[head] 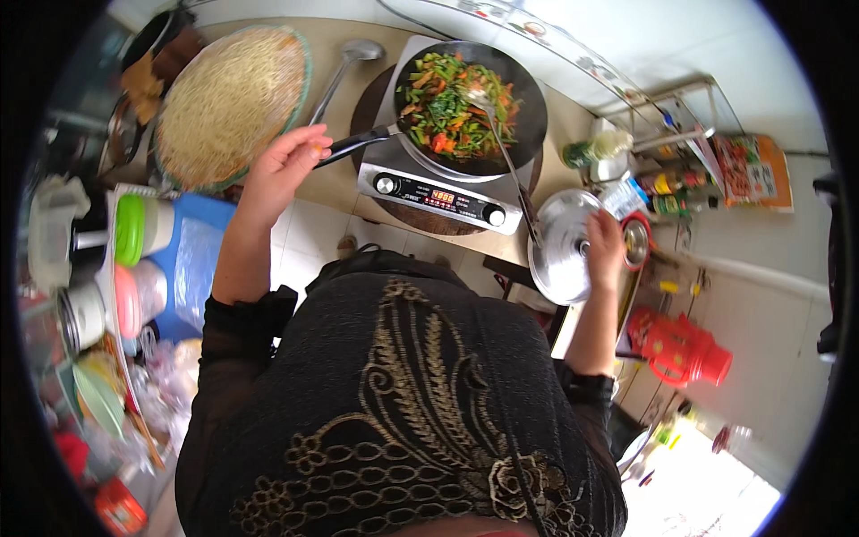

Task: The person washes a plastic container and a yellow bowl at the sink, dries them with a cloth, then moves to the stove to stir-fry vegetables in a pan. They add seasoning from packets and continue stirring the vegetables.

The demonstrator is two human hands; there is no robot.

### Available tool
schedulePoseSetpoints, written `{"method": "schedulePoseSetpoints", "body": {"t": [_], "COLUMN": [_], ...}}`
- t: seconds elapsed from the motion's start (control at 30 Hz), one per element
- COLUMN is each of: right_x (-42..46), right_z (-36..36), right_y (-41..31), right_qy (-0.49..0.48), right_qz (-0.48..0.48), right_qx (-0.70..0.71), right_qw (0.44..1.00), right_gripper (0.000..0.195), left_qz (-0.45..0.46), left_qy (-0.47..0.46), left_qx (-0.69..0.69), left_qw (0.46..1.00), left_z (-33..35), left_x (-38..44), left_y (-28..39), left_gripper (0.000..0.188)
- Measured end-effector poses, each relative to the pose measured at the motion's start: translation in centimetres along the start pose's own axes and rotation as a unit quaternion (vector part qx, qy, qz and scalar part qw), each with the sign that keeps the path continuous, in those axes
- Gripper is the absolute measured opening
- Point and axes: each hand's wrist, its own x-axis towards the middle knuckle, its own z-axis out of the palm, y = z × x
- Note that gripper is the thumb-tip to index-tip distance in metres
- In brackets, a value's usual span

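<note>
Chopped green and orange vegetables [463,111] fill a dark wok [530,127] on an induction cooker [436,199] with a lit red display. A metal cooking utensil [507,158] rests in the food, its dark handle leaning out over the wok's front rim. My left hand [285,164] is beside the end of the wok's black handle [362,142], its fingers curled; whether it touches the handle is unclear. On the right, my right hand [604,248] holds a round steel lid [564,268] at the right side, near its knob.
A round tray of thin noodles [235,101] lies left of the cooker, beside a steel ladle [342,67]. Bottles [671,194] and a wire rack [671,137] stand at the right. Farther down are a red thermos flask [684,349] and, at left, lidded containers [131,231].
</note>
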Motion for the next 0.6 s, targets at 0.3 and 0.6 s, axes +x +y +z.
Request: {"method": "schedulePoseSetpoints", "body": {"t": [0.3, 0.6], "right_x": [-3.1, -3.0], "right_z": [12.0, 11.4], "right_y": [-9.1, -16.0], "right_qy": [-0.141, 0.022], "right_qz": [-0.066, -0.283], "right_qx": [-0.338, -0.548], "right_qw": [0.928, 0.787], "right_gripper": [0.056, 0.034], "left_qz": [0.033, 0.043], "left_qy": [-0.168, -0.213], "left_qx": [0.427, 0.376], "left_qw": [0.888, 0.901], "left_z": [-0.3, -0.7], "left_x": [5.0, 6.1], "left_y": [-1.3, -5.3], "left_gripper": [0.057, 0.057]}}
